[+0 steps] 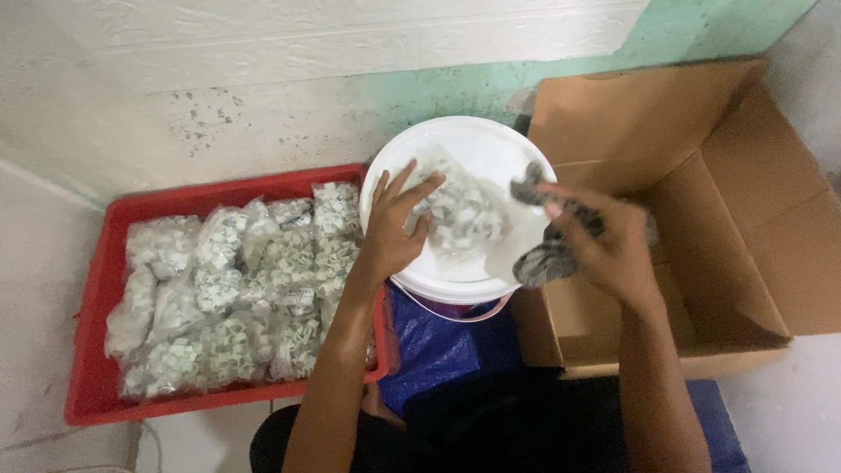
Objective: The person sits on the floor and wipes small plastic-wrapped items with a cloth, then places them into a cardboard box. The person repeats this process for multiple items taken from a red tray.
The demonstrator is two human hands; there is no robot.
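Both hands over bucket

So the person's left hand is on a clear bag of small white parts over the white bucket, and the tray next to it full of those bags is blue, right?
Not quite: the tray is red, not blue, as the head view shows. The rest holds: the left hand rests on a clear bag of small white parts over the white bucket, and the tray beside it is full of such bags.
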